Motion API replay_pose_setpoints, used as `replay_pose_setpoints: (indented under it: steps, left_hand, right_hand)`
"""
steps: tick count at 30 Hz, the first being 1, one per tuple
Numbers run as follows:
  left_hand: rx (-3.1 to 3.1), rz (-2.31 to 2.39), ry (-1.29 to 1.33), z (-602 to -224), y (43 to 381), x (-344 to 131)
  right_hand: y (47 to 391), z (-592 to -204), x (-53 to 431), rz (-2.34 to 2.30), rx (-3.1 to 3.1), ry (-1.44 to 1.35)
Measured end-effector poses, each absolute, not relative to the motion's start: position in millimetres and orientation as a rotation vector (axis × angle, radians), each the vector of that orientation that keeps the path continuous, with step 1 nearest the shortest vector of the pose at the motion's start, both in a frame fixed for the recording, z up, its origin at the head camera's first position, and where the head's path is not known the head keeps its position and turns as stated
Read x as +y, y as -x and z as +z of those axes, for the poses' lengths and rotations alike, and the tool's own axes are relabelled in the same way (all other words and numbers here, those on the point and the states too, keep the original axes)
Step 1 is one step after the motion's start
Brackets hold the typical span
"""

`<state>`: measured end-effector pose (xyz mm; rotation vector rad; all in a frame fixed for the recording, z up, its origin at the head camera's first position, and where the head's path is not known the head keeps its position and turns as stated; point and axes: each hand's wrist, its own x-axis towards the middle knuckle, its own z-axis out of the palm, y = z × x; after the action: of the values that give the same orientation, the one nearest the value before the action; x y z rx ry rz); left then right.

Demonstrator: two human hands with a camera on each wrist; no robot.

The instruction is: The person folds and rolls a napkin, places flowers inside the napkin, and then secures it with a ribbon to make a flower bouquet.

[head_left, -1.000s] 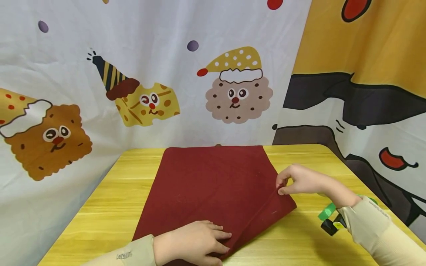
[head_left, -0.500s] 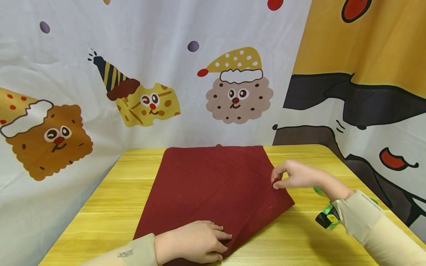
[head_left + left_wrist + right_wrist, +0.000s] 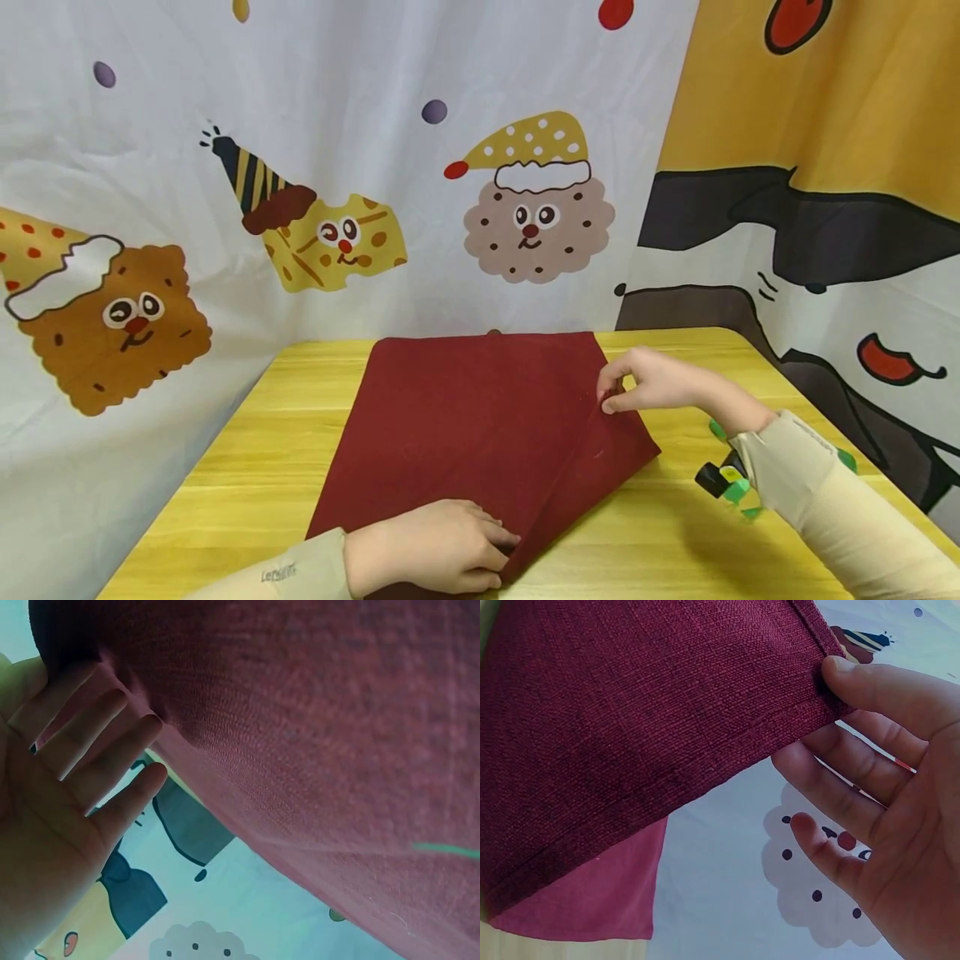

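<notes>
A dark red woven cloth [image 3: 450, 417] with a stitched hem lies across the table, its right side folded over and partly lifted. My right hand [image 3: 648, 379] pinches the lifted edge at a corner between thumb and fingers; the right wrist view shows the thumb [image 3: 855, 679] on top of the hem. At the near end of that edge, my left hand [image 3: 431, 546] holds the cloth low, thumb and index finger close together at the hem. In the left wrist view its other fingers [image 3: 120, 776] extend along the fabric, and cloth hides the thumb tip.
The yellow wood-grain table [image 3: 247, 442] reaches back to a white curtain [image 3: 360, 75] printed with cartoon snacks. To the right, partly behind my right sleeve [image 3: 795, 467], lies a small black and green object [image 3: 723, 477].
My right hand has moved left and slightly farther back with the pinched cloth edge, drawing the fold inward. My left hand stays nearly where it was.
</notes>
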<state>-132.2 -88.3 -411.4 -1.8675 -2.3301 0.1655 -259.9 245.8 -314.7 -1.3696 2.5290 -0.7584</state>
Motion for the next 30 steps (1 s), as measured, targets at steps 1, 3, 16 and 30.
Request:
replay_pose_setpoints:
  steps: [1, 3, 16, 30]
  left_hand:
    - [-2.324, 0.163, 1.864, -411, 132, -89]
    - [-2.314, 0.157, 1.854, -410, 133, -90]
    - [-2.325, 0.091, 1.827, -405, 135, -97]
    - [-2.363, -0.020, 1.781, -399, 144, -106]
  right_hand:
    - [262, -315, 245, -0.761, 2.528, 1.386]
    - [265, -314, 244, -0.774, 2.522, 1.413]
    - [278, -306, 232, -0.772, 2.522, 1.421]
    - [289, -299, 227, -0.787, 2.566, 1.437]
